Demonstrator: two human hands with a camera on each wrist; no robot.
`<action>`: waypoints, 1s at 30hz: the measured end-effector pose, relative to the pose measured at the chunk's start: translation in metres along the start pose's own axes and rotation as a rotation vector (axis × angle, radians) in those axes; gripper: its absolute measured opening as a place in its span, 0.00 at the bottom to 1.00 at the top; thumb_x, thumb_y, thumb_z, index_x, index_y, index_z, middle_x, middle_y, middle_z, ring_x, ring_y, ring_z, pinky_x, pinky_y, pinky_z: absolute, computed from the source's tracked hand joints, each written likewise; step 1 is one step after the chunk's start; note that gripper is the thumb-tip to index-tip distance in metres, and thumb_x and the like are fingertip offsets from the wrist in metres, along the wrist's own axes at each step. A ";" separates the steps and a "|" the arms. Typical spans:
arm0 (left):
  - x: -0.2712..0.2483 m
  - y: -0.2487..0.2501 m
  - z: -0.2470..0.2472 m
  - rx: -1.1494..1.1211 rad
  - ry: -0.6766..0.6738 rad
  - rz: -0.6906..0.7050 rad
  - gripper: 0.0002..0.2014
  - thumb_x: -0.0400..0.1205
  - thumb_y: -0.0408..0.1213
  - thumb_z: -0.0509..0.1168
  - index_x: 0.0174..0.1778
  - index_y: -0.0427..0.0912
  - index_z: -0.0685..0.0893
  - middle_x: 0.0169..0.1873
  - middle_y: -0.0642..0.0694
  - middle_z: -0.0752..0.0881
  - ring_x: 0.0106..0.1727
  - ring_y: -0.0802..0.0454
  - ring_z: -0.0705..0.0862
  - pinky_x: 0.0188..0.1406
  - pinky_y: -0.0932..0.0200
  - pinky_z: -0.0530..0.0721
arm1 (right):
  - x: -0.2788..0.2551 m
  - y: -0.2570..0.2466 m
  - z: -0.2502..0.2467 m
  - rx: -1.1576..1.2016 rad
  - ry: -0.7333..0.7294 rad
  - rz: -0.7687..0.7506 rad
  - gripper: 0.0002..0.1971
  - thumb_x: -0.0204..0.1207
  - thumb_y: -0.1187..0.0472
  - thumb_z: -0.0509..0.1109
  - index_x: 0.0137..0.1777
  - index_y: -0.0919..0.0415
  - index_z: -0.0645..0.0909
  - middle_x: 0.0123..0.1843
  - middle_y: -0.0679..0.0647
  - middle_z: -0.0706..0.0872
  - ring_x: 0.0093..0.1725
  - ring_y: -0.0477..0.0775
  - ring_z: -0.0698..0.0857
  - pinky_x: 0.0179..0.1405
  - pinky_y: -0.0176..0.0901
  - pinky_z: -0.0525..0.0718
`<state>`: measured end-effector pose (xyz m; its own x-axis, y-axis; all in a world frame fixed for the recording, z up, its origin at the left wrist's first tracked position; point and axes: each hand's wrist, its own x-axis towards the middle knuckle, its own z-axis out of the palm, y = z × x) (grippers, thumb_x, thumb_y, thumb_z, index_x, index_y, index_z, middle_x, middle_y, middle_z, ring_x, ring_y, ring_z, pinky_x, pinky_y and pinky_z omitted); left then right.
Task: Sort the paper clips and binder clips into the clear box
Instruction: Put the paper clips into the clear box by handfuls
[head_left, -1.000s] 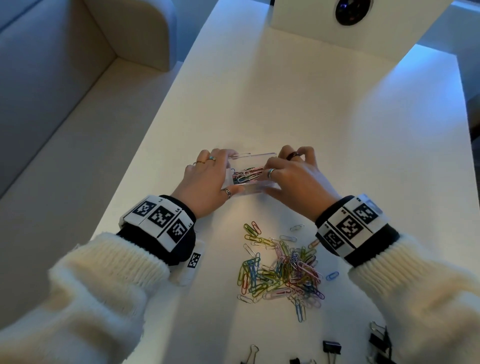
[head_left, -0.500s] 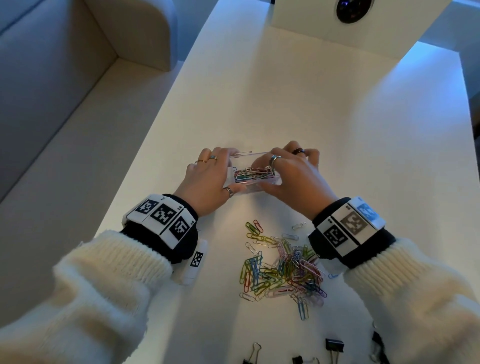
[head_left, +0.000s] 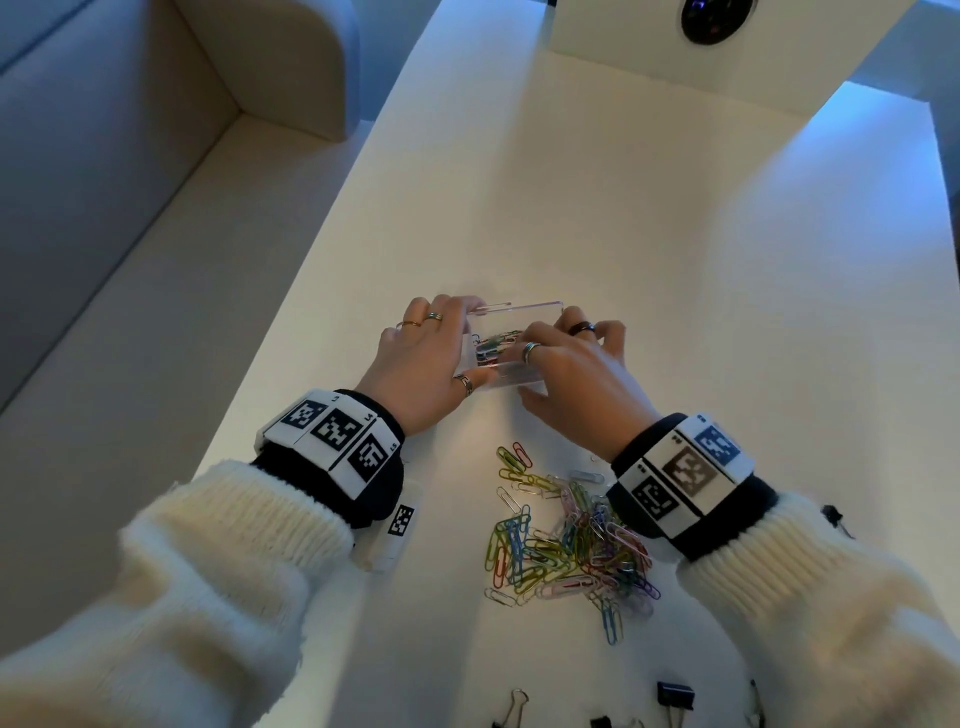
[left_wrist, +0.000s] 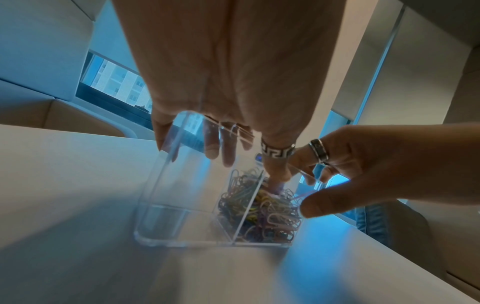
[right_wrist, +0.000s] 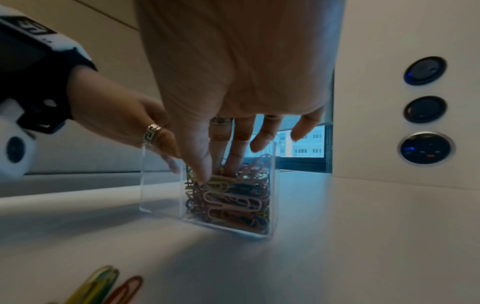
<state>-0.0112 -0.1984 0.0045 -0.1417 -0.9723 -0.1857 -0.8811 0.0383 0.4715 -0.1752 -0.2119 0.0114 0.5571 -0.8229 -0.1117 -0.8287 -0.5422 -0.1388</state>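
The clear box (head_left: 524, 306) stands on the white table, beyond the loose pile of coloured paper clips (head_left: 566, 540). My left hand (head_left: 457, 343) grips its left end, fingers over the far rim and thumb on the near wall. My right hand (head_left: 535, 364) reaches into the right compartment. In the right wrist view its straight fingers (right_wrist: 231, 164) press down on the paper clips in the box (right_wrist: 233, 201), with the thumb outside the front wall. The left compartment (left_wrist: 182, 205) holds nothing. Black binder clips (head_left: 675, 693) lie at the near edge.
A white housing with a dark round lens (head_left: 711, 21) stands at the table's far end. A beige sofa (head_left: 130, 208) runs along the table's left edge. A small white tagged device (head_left: 397, 525) lies under my left wrist.
My right hand's fingers have shifted left over the box opening and sunk down onto the clips inside. My left hand has kept its hold on the box.
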 end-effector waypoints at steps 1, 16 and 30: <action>0.001 0.000 0.000 0.002 0.003 -0.001 0.31 0.79 0.49 0.64 0.75 0.47 0.60 0.65 0.48 0.72 0.68 0.48 0.65 0.62 0.45 0.69 | 0.001 0.000 -0.001 0.014 0.013 0.004 0.15 0.78 0.57 0.62 0.63 0.48 0.79 0.62 0.43 0.78 0.62 0.53 0.66 0.57 0.51 0.59; 0.009 0.002 0.001 0.022 0.036 -0.020 0.31 0.79 0.49 0.64 0.75 0.45 0.60 0.68 0.45 0.70 0.69 0.46 0.64 0.64 0.42 0.69 | -0.080 0.009 0.041 0.125 -0.340 -0.235 0.31 0.82 0.44 0.35 0.65 0.48 0.79 0.70 0.41 0.78 0.72 0.49 0.75 0.61 0.42 0.80; 0.009 0.004 0.003 -0.029 0.057 -0.048 0.30 0.79 0.46 0.65 0.74 0.45 0.62 0.64 0.45 0.72 0.67 0.46 0.64 0.62 0.45 0.68 | -0.118 0.037 0.036 0.389 -0.318 0.263 0.32 0.65 0.27 0.47 0.64 0.42 0.71 0.63 0.45 0.68 0.63 0.47 0.66 0.65 0.54 0.72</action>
<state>-0.0179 -0.2063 0.0021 -0.0724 -0.9845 -0.1595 -0.8727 -0.0149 0.4880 -0.2698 -0.1287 -0.0156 0.3733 -0.7977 -0.4736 -0.8944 -0.1738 -0.4122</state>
